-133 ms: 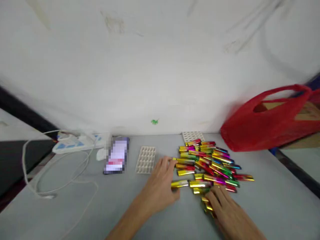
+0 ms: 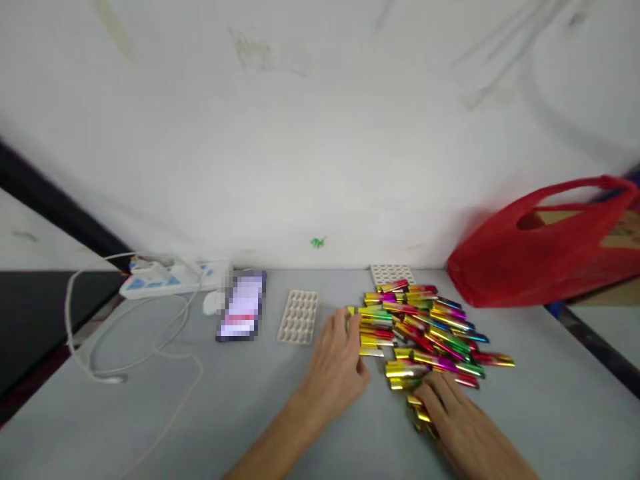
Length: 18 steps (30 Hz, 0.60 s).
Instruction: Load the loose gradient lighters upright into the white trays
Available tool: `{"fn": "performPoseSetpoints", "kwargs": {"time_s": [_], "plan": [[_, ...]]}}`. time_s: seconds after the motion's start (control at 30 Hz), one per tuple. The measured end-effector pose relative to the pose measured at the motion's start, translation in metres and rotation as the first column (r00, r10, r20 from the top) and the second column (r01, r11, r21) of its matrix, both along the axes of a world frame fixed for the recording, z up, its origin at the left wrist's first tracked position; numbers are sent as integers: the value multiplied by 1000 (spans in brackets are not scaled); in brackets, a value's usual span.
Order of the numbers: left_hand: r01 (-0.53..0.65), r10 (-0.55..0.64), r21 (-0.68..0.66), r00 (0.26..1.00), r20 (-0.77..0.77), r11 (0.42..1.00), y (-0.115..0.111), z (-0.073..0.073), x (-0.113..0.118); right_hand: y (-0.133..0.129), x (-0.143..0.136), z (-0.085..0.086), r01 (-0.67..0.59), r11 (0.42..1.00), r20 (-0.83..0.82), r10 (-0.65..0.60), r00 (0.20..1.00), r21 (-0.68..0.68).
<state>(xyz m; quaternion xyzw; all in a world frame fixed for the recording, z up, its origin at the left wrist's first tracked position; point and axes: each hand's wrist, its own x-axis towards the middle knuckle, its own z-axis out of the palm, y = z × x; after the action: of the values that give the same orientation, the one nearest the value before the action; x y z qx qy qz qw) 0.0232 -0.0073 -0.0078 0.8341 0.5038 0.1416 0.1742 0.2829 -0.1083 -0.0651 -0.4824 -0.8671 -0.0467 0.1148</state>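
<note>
Shiny tubes are heaped on the counter, long axes mostly running kinda sideways. Left hand is right at their left ends, can't tell if it's gripping; right hand clutches some gold-ended tubes on the near side.

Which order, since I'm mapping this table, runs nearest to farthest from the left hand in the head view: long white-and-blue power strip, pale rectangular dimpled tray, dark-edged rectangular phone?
1. Pale dimpled tray: just left of the left hand.
2. Dark-edged phone: left of the tray.
3. White-and-blue power strip: farthest left.
</note>
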Motion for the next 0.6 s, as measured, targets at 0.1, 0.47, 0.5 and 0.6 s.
{"fn": "performPoseSetpoints", "kwargs": {"time_s": [0.1, 0.47, 0.5, 0.6], "plan": [[-41, 41, 30, 999, -11, 999, 1, -2, 13, 2, 4, 1, -10, 999, -21, 9, 1000, -47], [19, -35, 85, 981, 190, 996, 1, -10, 4, 6, -17, 13, 100, 993, -230, -112, 967, -66], [16, -37, 94, 974, 222, 995, -1, -8, 1, 11, -19, 16, 141, 989, -250, -148, 957, -45], [-19, -29, 142, 943, 332, 990, -16, 8, -10, 35, -23, 24, 245, 969, -238, -242, 941, -19]]}}
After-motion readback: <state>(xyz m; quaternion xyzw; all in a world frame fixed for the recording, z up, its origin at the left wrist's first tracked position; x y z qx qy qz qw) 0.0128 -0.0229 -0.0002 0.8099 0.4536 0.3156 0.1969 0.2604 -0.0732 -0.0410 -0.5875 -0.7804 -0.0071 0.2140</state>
